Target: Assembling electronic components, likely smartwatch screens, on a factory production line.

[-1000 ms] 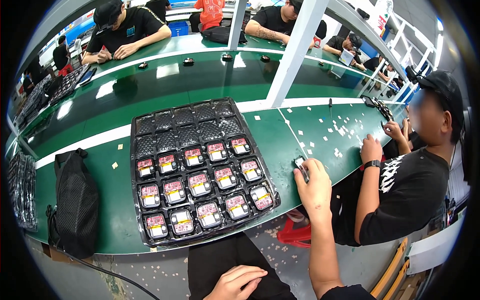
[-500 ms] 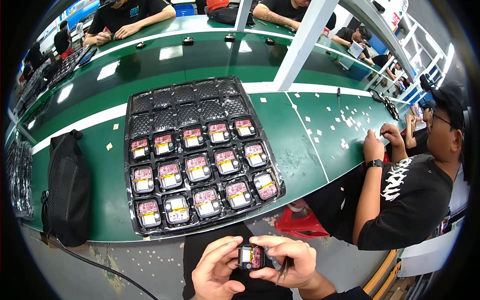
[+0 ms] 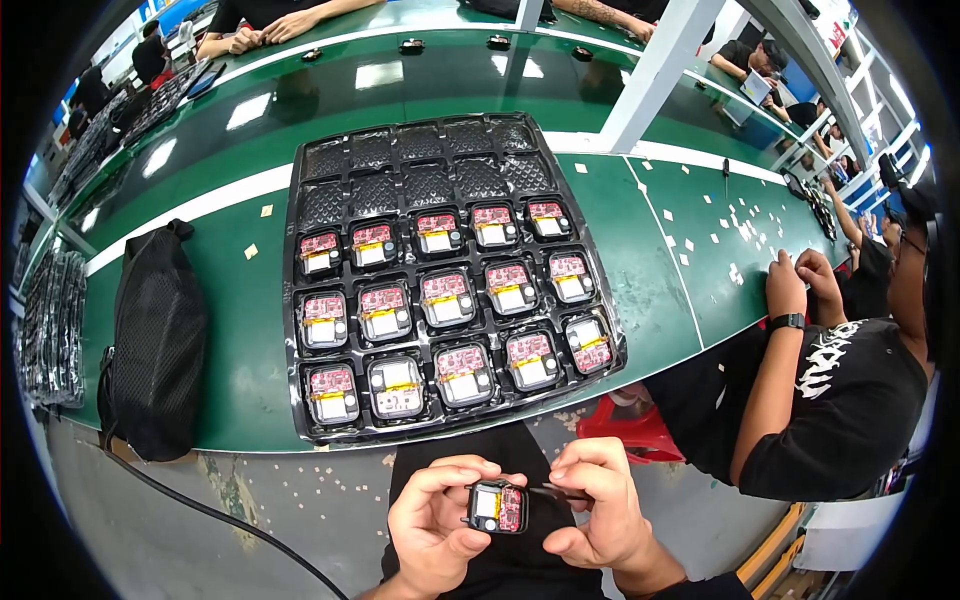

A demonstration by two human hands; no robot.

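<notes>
In front of my lap, my left hand (image 3: 435, 525) holds a smartwatch-like black case (image 3: 498, 507) by its left side, thumb below and fingers above. Its inside faces up, showing a red circuit board, a silver block and a yellow strip. My right hand (image 3: 605, 515) pinches dark tweezers (image 3: 558, 493), whose tips reach the upper right edge of the case; whether they touch it I cannot tell. Beyond my hands, a black moulded tray (image 3: 455, 408) lies on the green table, with similar open cases in its three nearer rows and bare pockets behind them.
A black mesh bag (image 3: 160, 340) lies left of the tray. Small pale squares (image 3: 740, 225) are scattered on the table at right, by a co-worker's hands (image 3: 800, 280). A white post (image 3: 660, 75) rises behind the tray. A red stool (image 3: 630, 428) stands below the table edge.
My right fingers have come off the case, and the tweezers now point at its right edge. My left hand keeps its hold. The whole view has shifted, so the tray appears farther right and higher.
</notes>
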